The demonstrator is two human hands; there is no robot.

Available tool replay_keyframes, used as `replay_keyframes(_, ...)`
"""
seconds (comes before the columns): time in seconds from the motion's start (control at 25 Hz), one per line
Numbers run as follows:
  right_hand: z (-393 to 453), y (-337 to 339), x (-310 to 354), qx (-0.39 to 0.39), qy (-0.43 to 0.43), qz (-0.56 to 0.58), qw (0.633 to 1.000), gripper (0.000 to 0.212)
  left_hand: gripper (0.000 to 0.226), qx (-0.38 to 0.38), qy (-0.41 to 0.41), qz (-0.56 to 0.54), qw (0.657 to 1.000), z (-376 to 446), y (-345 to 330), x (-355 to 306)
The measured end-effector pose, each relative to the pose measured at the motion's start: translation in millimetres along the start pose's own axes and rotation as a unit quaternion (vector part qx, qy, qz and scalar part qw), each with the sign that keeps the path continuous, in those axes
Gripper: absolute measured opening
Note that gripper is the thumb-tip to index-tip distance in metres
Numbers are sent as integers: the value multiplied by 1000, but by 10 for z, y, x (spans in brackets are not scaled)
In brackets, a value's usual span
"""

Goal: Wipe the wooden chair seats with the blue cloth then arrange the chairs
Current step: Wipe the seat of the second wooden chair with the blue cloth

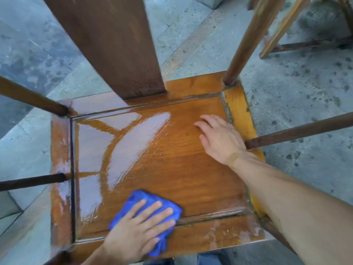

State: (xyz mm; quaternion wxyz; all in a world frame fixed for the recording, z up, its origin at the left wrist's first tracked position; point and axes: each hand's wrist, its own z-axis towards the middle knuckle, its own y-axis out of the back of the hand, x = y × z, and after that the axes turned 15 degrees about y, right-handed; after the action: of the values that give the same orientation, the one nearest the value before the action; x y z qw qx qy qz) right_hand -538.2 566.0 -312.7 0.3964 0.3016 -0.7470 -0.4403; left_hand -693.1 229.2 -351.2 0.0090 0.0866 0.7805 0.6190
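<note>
Cloth (148, 217), blue and bunched, lies at the near edge of the wooden chair seat (181, 169), pressed flat under the left hand (140, 229), fingers spread, not clenched. Right hand (219, 139) rests open-palmed at the far right, bracing. Wiping step underway; wet sheen (131, 148) covers the left half. Next stroke should carry rightward across the duller area.

Setting: outdoor paved yard or patio, probably beside a building. Evidence: grey stone-slab floor (298, 104) with visible joints, blotched with dark damp spots, at 3 o'clock; low stone step edge (208, 0) at 12 o'clock; worn wooden furniture legs (280, 29), paint-flecked, standing on the slabs at 1 o'clock.
</note>
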Motion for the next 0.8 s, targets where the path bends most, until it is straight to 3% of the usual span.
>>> replay_keyframes(0.08,12,-4,-67,-46,8,-31,998,40,56,43,235,-80,968,-199,-51,262)
replay_keyframes(0.16,26,-17,-100,-73,14,-60,995,36,56,19,452,-121,884,-35,-53,557)
replay_keyframes(0.24,50,-69,-66,-98,20,-64,993,35,61,12,557,-138,819,417,48,1031)
replay_keyframes(0.28,61,-124,-44,-112,18,-62,992,35,63,16,560,-147,815,678,92,1322)
replay_keyframes(0.32,56,-197,-50,-128,20,-60,990,36,64,15,525,-152,838,938,129,1576)
replay_keyframes(0.44,74,-450,-161,-176,40,-49,982,46,58,10,321,-121,939,1443,174,1769)
replay_keyframes(0.52,117,-651,-301,-195,55,-19,979,49,55,2,227,-101,969,1520,152,1829)
replay_keyframes(0.6,145,-739,-364,-199,59,-64,976,51,56,-23,287,-119,950,1392,82,2082)
replay_keyframes(0.68,139,-751,-330,-226,65,-139,962,55,57,-18,444,-163,881,1046,-25,2360)
replay_keyframes(0.8,289,-515,-65,-157,16,-100,982,55,58,9,580,-171,796,574,-169,2221)
